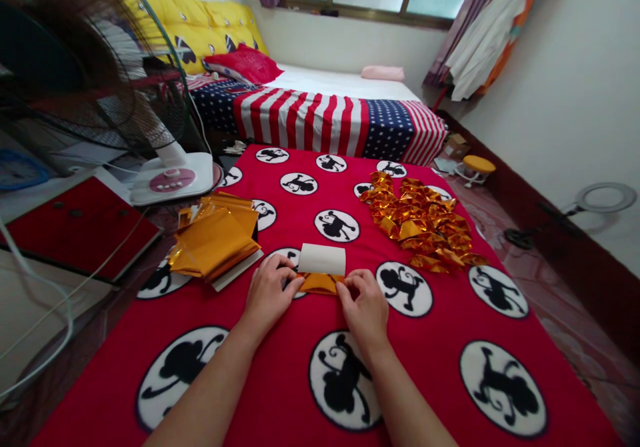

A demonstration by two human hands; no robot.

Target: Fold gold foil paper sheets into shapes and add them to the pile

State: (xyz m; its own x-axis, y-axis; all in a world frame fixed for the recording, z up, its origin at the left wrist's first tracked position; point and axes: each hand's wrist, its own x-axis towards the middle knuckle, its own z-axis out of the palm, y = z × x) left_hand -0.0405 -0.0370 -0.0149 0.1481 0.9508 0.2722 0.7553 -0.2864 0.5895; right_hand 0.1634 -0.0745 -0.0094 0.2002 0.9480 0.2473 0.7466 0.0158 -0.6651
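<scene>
A sheet of gold foil paper point(323, 259) lies in front of me, its white back showing at the far part and a gold flap folded over at the near edge. My left hand point(270, 289) pinches the left end of that fold between thumb and fingers. At the right end, my right hand point(365, 302) pinches the same fold. To the left sits a loose stack of flat gold foil sheets point(217, 237). Over on the right is a pile of folded gold foil pieces point(420, 224), shiny and crumpled together.
A red cloth with monkey prints point(280, 400) covers the table. At left, a standing fan point(173, 174) is beside a dark red board point(83, 227) and white cables. Beyond the table is a bed with a striped, starred cover point(310, 120). A yellow stool point(479, 164) stands right.
</scene>
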